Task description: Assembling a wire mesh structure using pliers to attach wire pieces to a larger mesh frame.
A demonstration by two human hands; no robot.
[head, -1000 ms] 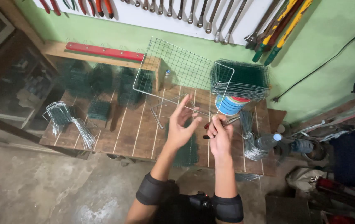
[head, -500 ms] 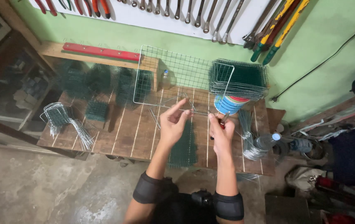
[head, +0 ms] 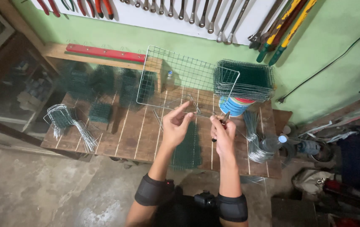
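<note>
Hands raised over counter (head: 138,138): left hand (head: 176,124) pinches wire mesh panel (head: 180,80) steady, right hand (head: 223,132) grips pliers (head: 221,124) at its edge.

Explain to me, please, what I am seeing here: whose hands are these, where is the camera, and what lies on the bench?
The camera sits on a person's head and looks down, so both arms belong to that person. The left hand pinches the lower edge of a wire mesh panel that stands tilted up. The right hand grips a small dark-handled tool, seemingly pliers, at the same edge. Beneath is a wooden workbench. On it lie bent wire pieces, a stack of green mesh panels on a striped tub, and a plastic bottle. Hand tools hang on the wall behind.
</note>
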